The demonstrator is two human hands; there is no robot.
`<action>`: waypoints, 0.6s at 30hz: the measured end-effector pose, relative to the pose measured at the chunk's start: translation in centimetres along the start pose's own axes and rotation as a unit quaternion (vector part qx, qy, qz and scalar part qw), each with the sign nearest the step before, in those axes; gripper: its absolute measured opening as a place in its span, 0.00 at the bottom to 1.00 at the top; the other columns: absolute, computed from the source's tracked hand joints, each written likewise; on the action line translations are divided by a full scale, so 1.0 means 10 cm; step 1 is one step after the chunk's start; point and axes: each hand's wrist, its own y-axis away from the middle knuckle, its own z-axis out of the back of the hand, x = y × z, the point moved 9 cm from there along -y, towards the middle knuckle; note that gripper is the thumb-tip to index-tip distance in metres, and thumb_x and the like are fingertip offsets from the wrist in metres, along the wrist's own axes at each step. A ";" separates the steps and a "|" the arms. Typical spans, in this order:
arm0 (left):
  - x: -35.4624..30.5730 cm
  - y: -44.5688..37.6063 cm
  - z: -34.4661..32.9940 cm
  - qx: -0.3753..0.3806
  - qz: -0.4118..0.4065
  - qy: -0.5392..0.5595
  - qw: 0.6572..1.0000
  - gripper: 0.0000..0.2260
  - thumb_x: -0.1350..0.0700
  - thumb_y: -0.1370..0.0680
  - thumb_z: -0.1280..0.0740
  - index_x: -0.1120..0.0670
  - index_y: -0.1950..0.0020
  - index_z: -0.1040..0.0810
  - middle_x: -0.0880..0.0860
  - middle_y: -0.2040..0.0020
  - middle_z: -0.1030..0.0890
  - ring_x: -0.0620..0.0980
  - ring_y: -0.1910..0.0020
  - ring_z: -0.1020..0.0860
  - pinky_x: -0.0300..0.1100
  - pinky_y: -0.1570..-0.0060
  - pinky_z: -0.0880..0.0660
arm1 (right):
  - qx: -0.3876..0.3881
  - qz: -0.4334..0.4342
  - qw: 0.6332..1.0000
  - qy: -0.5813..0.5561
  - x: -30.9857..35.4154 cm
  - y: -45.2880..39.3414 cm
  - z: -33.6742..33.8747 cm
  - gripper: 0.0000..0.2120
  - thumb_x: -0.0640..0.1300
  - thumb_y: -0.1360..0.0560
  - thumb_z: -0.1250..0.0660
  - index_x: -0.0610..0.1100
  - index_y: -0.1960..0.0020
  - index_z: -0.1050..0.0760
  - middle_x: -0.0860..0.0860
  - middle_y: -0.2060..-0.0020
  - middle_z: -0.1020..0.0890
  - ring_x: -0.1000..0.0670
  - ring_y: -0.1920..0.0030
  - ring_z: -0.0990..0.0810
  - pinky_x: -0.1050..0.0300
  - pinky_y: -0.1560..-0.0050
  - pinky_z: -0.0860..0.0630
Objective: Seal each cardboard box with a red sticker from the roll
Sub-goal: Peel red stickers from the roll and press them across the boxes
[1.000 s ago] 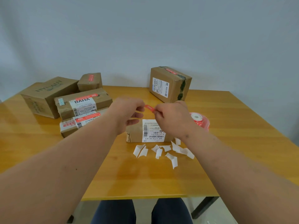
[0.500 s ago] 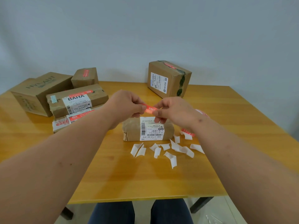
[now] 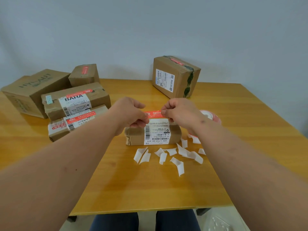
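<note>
Sticker [image 3: 155, 113] now stretched flat between both hands [image 3: 131, 112], above box [image 3: 153, 135].

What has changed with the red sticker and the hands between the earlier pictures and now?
The left hand and right hand drew apart, so the red sticker now shows stretched flat between them, above the small box. Both hands pinched it throughout; nothing was let go. The boxes, the roll and the white backing strips did not visibly shift.
</note>
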 end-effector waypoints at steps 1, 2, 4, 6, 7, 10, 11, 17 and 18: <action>0.01 -0.02 -0.01 0.001 0.003 -0.016 1.000 0.12 0.65 0.25 0.29 0.53 0.45 0.25 0.56 0.63 0.15 0.49 0.65 0.18 0.47 0.53 0.19 | 0.004 -0.008 1.000 0.004 -0.02 -0.01 -0.02 0.02 0.45 0.23 0.32 0.49 0.54 0.20 0.52 0.55 0.18 0.52 0.55 0.22 0.54 0.50 0.22; 0.01 -0.03 -0.02 -0.001 0.000 -0.032 0.999 0.10 0.64 0.24 0.31 0.54 0.46 0.25 0.55 0.64 0.15 0.49 0.66 0.18 0.45 0.57 0.20 | 0.010 -0.014 1.000 0.011 -0.05 -0.02 -0.03 0.03 0.46 0.23 0.31 0.49 0.55 0.20 0.52 0.55 0.18 0.53 0.55 0.22 0.56 0.52 0.22; -0.01 -0.05 -0.03 -0.008 -0.005 -0.081 0.997 0.04 0.64 0.23 0.33 0.56 0.52 0.24 0.54 0.64 0.15 0.48 0.67 0.19 0.39 0.67 0.24 | 0.021 -0.018 0.999 0.040 -0.07 -0.04 -0.06 0.04 0.46 0.23 0.32 0.50 0.56 0.21 0.54 0.57 0.19 0.55 0.58 0.24 0.62 0.60 0.27; -0.04 -0.07 -0.07 -0.008 -0.012 -0.154 0.988 0.05 0.64 0.23 0.35 0.56 0.56 0.23 0.55 0.62 0.15 0.51 0.63 0.17 0.41 0.65 0.23 | 0.034 -0.024 0.997 0.069 -0.08 -0.05 -0.10 0.03 0.46 0.23 0.32 0.50 0.55 0.20 0.55 0.58 0.21 0.57 0.60 0.26 0.64 0.63 0.30; -0.05 -0.08 -0.10 -0.006 -0.014 -0.191 0.981 0.05 0.64 0.23 0.36 0.56 0.56 0.23 0.56 0.60 0.15 0.53 0.61 0.17 0.44 0.63 0.22 | 0.041 -0.029 0.996 0.079 -0.08 -0.06 -0.12 0.03 0.46 0.23 0.32 0.50 0.54 0.20 0.54 0.58 0.21 0.57 0.59 0.25 0.64 0.62 0.29; -0.07 -0.12 -0.15 0.000 -0.017 -0.277 0.961 0.06 0.63 0.23 0.38 0.58 0.54 0.22 0.57 0.60 0.16 0.54 0.63 0.18 0.46 0.63 0.21 | 0.053 -0.045 0.993 0.098 -0.10 -0.08 -0.15 0.03 0.45 0.23 0.31 0.49 0.56 0.20 0.52 0.58 0.20 0.53 0.55 0.22 0.58 0.53 0.24; -0.06 -0.13 -0.16 0.001 -0.016 -0.295 0.955 0.06 0.64 0.24 0.38 0.59 0.54 0.21 0.57 0.60 0.16 0.55 0.63 0.17 0.47 0.62 0.20 | 0.055 -0.048 0.992 0.106 -0.09 -0.08 -0.16 0.04 0.45 0.23 0.31 0.49 0.57 0.20 0.52 0.59 0.20 0.52 0.54 0.22 0.57 0.52 0.23; -0.07 -0.15 -0.21 -0.002 -0.015 -0.374 0.927 0.06 0.62 0.24 0.37 0.58 0.52 0.21 0.55 0.59 0.17 0.54 0.59 0.17 0.48 0.57 0.18 | 0.047 -0.043 0.986 0.157 -0.09 -0.11 -0.17 0.05 0.45 0.23 0.32 0.47 0.50 0.18 0.54 0.62 0.23 0.54 0.56 0.23 0.60 0.56 0.23; -0.06 -0.16 -0.22 -0.001 -0.012 -0.374 0.927 0.06 0.62 0.24 0.37 0.58 0.52 0.21 0.55 0.59 0.16 0.54 0.60 0.17 0.48 0.57 0.17 | 0.044 -0.040 0.985 0.163 -0.09 -0.12 -0.17 0.05 0.45 0.23 0.32 0.47 0.50 0.18 0.54 0.62 0.23 0.54 0.57 0.23 0.60 0.57 0.24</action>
